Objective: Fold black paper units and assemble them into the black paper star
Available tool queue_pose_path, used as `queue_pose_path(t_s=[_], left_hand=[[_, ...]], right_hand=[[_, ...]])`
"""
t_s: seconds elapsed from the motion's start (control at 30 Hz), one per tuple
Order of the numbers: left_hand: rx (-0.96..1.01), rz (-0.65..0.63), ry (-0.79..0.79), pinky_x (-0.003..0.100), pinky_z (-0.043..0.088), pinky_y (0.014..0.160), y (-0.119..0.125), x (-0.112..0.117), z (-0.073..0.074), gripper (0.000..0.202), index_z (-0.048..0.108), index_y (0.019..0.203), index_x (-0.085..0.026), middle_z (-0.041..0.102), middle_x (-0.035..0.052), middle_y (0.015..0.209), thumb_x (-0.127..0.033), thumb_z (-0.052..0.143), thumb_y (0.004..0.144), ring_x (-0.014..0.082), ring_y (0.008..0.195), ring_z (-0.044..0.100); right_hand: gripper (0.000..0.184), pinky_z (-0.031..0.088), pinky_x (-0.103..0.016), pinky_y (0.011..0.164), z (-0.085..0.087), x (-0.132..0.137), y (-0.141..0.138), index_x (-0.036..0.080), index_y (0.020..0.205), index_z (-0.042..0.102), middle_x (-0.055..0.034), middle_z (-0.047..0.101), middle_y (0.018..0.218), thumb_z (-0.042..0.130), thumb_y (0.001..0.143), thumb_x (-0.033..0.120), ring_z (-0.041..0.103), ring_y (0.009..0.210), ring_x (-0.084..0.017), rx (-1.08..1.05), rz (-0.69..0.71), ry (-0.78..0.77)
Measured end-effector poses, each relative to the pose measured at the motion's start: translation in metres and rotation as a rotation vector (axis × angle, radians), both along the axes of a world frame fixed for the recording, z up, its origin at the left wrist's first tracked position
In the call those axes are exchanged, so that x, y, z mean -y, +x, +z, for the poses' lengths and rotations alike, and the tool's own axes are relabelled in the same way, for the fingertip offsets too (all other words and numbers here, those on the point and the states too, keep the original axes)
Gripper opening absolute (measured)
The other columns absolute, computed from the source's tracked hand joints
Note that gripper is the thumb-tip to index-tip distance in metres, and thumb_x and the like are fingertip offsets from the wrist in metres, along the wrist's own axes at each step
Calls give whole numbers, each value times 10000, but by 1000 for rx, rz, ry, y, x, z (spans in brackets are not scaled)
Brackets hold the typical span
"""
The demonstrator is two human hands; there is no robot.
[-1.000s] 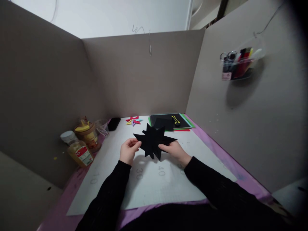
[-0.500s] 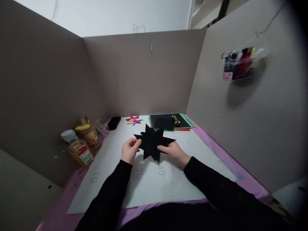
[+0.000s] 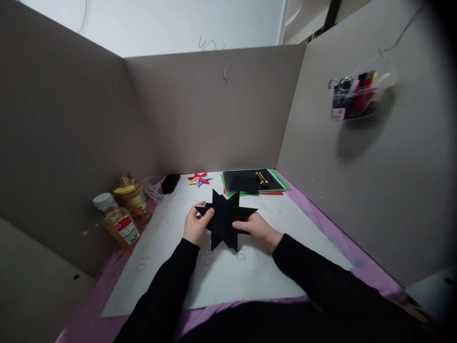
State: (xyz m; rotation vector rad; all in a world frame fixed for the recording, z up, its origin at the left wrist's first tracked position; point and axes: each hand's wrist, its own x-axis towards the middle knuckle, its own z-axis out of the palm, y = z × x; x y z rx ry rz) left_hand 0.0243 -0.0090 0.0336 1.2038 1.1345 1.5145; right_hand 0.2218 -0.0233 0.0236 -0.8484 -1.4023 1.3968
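Head view, black star: a many-pointed folded paper star (image 3: 224,218) is held between both hands over the numbered white sheet (image 3: 160,288); whether its lowest points touch the sheet cannot be told.
Left hand: the left hand (image 3: 195,226) pinches the star's left side, thumb across the front face, fingers curled behind.
Right hand: the right hand (image 3: 257,227) grips the opposite side, its thumb flat near a right-hand point; its other fingers are mostly hidden.
Step at the star: the person appears to be handling or adjusting the folded points, with the shape looking largely formed.
Next move at the points: it would seem to call for a steady hold by one hand and light pressure from the other, since thin paper tips probably bend easily.
Far edge: a multicoloured paper star (image 3: 200,179) lies left of the coloured paper stack (image 3: 235,174), on which a yellow-and-black cutter (image 3: 262,179) rests.
Left side: a white-capped bottle (image 3: 121,224) stands beside a brown cup (image 3: 133,202).
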Motion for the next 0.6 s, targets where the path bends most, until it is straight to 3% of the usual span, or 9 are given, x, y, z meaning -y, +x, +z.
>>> queue_pose_path(t_s=[0.17,0.6], left_hand=[[42,-90,-43,192,353,491,4,7,6,338,497,682,-146,526,-48,574,-368,740,607,80,516,484],[84,123,-74,207,390,485,4,1,0,392,511,714,-155,563,-51,579,-372,777,525,96,513,526]], right_hand=[[469,416,-458,906,-3,-1,-3,175,1062,634,-82,673,1016,754,615,251,614,938,-253,-87,76,-60],[482,420,-417,899,4,3,-5,160,1084,565,-105,646,1055,718,662,334,612,951,-251,-197,210,-156]])
